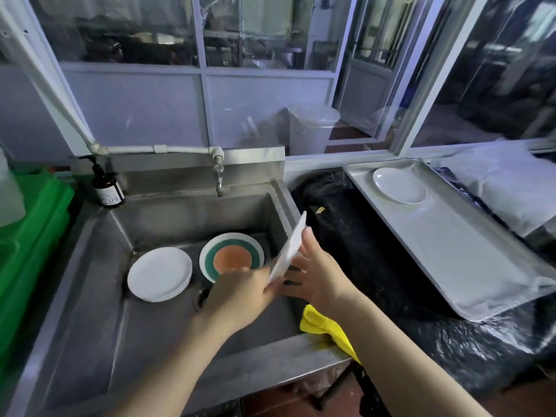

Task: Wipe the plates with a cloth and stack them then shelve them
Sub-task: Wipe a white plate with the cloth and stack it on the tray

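Note:
My left hand grips the lower edge of a white plate, held on edge above the right side of the sink. My right hand lies with spread fingers against the plate's right face. In the sink basin lie a stack of white plates and, to its right, a plate with a green ring and orange centre. A yellow cloth lies on the counter edge under my right forearm. One white plate sits at the far end of a metal tray.
A tap hangs over the back of the sink. A brown pump bottle stands at the sink's back left. Green crates sit to the left. Black plastic sheet covers the counter between sink and tray.

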`<state>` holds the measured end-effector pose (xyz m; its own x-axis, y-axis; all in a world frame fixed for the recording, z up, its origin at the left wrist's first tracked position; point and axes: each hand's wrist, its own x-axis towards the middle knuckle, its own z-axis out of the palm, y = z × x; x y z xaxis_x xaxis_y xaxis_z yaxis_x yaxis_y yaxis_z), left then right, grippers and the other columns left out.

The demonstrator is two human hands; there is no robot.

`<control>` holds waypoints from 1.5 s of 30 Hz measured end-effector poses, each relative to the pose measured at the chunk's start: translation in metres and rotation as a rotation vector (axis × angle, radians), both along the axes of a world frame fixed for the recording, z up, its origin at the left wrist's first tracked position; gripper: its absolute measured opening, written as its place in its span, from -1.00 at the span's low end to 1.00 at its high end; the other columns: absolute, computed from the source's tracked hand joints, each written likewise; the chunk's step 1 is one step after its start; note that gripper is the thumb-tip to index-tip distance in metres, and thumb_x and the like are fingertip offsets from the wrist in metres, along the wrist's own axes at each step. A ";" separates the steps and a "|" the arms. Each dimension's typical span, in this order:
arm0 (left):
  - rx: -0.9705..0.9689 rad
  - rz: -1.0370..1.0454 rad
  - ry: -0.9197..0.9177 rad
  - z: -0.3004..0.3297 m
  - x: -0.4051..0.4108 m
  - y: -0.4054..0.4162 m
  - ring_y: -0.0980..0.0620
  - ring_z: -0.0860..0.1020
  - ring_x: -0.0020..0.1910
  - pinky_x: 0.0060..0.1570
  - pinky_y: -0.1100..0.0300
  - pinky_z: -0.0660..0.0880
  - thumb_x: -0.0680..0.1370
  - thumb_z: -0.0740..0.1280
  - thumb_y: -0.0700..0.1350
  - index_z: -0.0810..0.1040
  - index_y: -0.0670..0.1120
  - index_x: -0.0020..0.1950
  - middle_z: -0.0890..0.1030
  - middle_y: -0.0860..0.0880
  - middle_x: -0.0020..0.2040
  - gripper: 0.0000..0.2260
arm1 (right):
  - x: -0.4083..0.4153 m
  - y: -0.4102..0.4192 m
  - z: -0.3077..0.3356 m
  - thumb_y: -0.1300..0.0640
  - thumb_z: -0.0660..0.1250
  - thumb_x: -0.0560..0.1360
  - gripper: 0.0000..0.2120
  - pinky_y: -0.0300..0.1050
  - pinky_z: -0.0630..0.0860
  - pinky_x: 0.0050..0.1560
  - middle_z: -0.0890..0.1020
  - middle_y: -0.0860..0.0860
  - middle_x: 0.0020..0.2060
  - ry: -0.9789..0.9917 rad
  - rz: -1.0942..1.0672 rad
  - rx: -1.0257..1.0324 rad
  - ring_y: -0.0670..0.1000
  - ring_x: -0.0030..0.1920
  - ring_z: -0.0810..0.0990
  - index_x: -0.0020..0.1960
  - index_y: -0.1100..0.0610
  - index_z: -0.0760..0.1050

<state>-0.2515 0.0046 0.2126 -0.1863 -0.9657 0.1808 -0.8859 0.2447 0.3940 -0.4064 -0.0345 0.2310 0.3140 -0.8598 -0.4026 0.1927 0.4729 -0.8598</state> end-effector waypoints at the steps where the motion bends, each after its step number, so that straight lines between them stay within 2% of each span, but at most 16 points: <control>1: -0.036 -0.062 -0.112 0.001 -0.002 -0.005 -0.18 0.59 -0.26 -0.39 0.12 0.39 0.63 0.11 0.14 0.36 0.11 0.40 0.61 -0.14 -0.22 -0.64 | 0.000 0.000 0.001 -0.36 0.37 0.19 -0.25 0.12 0.63 -0.05 0.62 0.22 0.09 -0.064 -0.005 0.005 0.21 0.03 0.65 0.15 0.18 0.55; 3: -0.074 -0.153 -0.304 0.002 -0.003 -0.015 -0.23 0.61 -0.14 -0.32 0.08 0.40 0.64 0.04 0.17 -0.04 0.27 0.54 0.63 -0.16 -0.10 -0.52 | -0.001 0.000 0.002 -0.18 0.41 0.34 -0.44 0.00 0.63 -0.19 0.68 0.22 -0.09 -0.140 -0.029 -0.039 0.16 -0.11 0.69 0.08 0.27 0.56; 5: -0.092 -0.211 -0.394 0.003 -0.004 -0.020 -0.23 0.61 -0.06 -0.26 0.07 0.43 0.64 0.00 0.20 -0.17 0.33 0.52 0.63 -0.15 -0.04 -0.50 | -0.001 -0.001 -0.001 0.09 0.42 0.35 -0.54 0.02 0.59 -0.20 0.66 0.25 -0.13 -0.171 -0.104 -0.053 0.20 -0.14 0.67 0.13 0.35 0.49; 10: -0.176 -0.231 -0.238 -0.002 0.019 -0.020 -0.11 0.53 0.26 0.04 0.04 0.55 0.55 0.16 0.28 0.34 0.12 0.49 0.59 -0.02 0.26 -0.47 | -0.012 -0.009 -0.008 0.27 0.17 0.22 -0.52 0.25 0.49 0.13 0.63 0.27 0.01 -0.387 -0.253 -0.054 0.28 0.00 0.62 0.11 0.29 0.53; 12: -0.039 -0.201 -0.183 -0.004 0.028 -0.025 -0.04 0.26 0.50 0.38 0.04 0.32 0.53 -0.01 0.37 0.27 0.08 0.52 0.32 -0.02 0.51 -0.35 | -0.023 -0.014 -0.009 0.27 0.13 0.23 -0.48 0.27 0.42 0.24 0.61 0.23 0.06 -0.474 -0.302 -0.012 0.29 0.07 0.57 0.17 0.26 0.50; 14: 0.071 -0.132 -0.128 -0.007 0.033 -0.035 -0.04 0.02 0.57 0.49 0.02 0.12 0.49 -0.14 0.39 0.17 0.10 0.55 0.07 -0.03 0.59 -0.30 | -0.034 -0.017 -0.008 0.27 0.10 0.23 -0.45 0.21 0.52 0.10 0.63 0.20 0.04 -0.511 -0.294 -0.025 0.27 0.02 0.61 0.20 0.24 0.47; 16: 0.185 -0.032 0.074 -0.009 0.032 -0.047 -0.06 -0.05 0.57 0.47 0.04 0.09 0.51 -0.11 0.32 0.19 0.16 0.54 -0.03 -0.06 0.60 -0.38 | -0.042 -0.019 -0.006 0.27 0.07 0.24 -0.47 0.13 0.57 -0.07 0.66 0.18 -0.02 -0.518 -0.252 -0.053 0.23 -0.05 0.65 0.19 0.23 0.47; 19: 0.273 0.018 0.462 -0.015 0.021 -0.064 0.07 0.23 0.50 0.33 0.26 0.21 0.59 0.02 0.22 0.31 0.19 0.48 0.28 0.02 0.53 -0.54 | -0.057 -0.029 -0.011 0.26 0.04 0.26 -0.48 0.10 0.61 -0.16 0.67 0.18 -0.05 -0.549 -0.211 -0.059 0.22 -0.08 0.67 0.17 0.22 0.48; 21: 0.316 0.035 0.643 -0.018 0.006 -0.075 0.15 0.51 0.20 0.21 0.28 0.37 0.64 0.18 0.05 0.32 0.17 0.48 0.56 0.09 0.21 -0.61 | -0.069 -0.042 -0.018 0.26 0.05 0.26 -0.47 0.11 0.61 -0.16 0.66 0.18 -0.03 -0.534 -0.217 -0.054 0.23 -0.07 0.66 0.20 0.22 0.47; 23: 0.356 0.075 0.799 -0.020 -0.011 -0.089 0.21 0.57 -0.19 -0.02 0.25 0.51 0.63 0.25 -0.08 0.32 0.14 0.49 0.52 0.09 -0.15 -0.58 | -0.086 -0.059 -0.026 0.27 0.05 0.26 -0.46 0.12 0.60 -0.16 0.65 0.18 -0.03 -0.493 -0.224 -0.041 0.23 -0.06 0.66 0.21 0.22 0.46; 25: 0.341 0.106 0.861 -0.023 -0.029 -0.108 0.27 0.54 -0.35 -0.18 0.33 0.49 0.62 0.26 -0.16 0.32 0.12 0.48 0.48 0.21 -0.31 -0.55 | -0.107 -0.078 -0.034 0.29 0.10 0.24 -0.47 0.09 0.60 -0.20 0.65 0.18 -0.04 -0.422 -0.224 -0.024 0.22 -0.09 0.66 0.20 0.23 0.47; 29: 0.306 0.164 0.862 -0.026 -0.071 -0.154 0.63 0.40 -0.04 0.03 0.50 0.37 0.60 0.28 -0.22 0.29 0.17 0.48 0.44 0.63 -0.06 -0.48 | -0.166 -0.119 -0.045 0.25 0.32 0.32 -0.63 -0.06 0.56 -0.38 0.65 0.19 -0.21 -0.021 -0.063 -0.026 0.18 -0.27 0.67 0.13 0.25 0.48; 34: 0.371 0.183 0.931 -0.026 -0.145 -0.213 0.40 0.51 0.07 0.19 0.18 0.44 0.59 0.28 -0.30 0.24 0.23 0.49 0.50 0.36 0.10 -0.40 | -0.245 -0.172 -0.065 0.24 0.27 0.57 -0.81 -0.16 0.55 -0.39 0.64 0.22 -0.31 0.084 -0.027 -0.054 0.13 -0.31 0.66 0.16 0.28 0.43; 38: 0.408 0.204 0.971 -0.027 -0.204 -0.256 0.17 0.57 0.12 0.05 0.21 0.57 0.60 0.28 -0.22 0.17 0.25 0.51 0.57 0.12 0.20 -0.40 | -0.296 -0.211 -0.081 0.27 0.27 0.56 -0.84 -0.17 0.54 -0.37 0.64 0.20 -0.31 0.028 -0.130 -0.054 0.13 -0.31 0.65 0.14 0.24 0.44; 42: 0.422 0.250 1.014 -0.029 -0.240 -0.292 0.16 0.63 0.02 0.05 0.15 0.55 0.61 0.29 -0.12 0.17 0.15 0.53 0.62 0.20 0.06 -0.46 | -0.333 -0.247 -0.094 0.27 0.24 0.57 -0.81 -0.18 0.55 -0.33 0.64 0.19 -0.30 -0.013 -0.206 -0.058 0.11 -0.29 0.65 0.17 0.26 0.43; 45: 0.435 0.276 1.022 -0.028 -0.253 -0.310 0.12 0.65 0.02 0.01 0.20 0.54 0.63 0.25 -0.13 0.25 0.10 0.50 0.58 0.11 0.18 -0.54 | -0.354 -0.275 -0.105 0.27 0.25 0.56 -0.81 -0.18 0.57 -0.32 0.65 0.19 -0.27 -0.060 -0.321 -0.014 0.12 -0.27 0.67 0.17 0.25 0.44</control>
<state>-0.5044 -0.3058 0.1846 0.0838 -0.9687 -0.2336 -0.1049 -0.2417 0.9647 -0.7599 -0.3100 0.1261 0.0491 -0.9242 -0.3787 0.3802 0.3678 -0.8486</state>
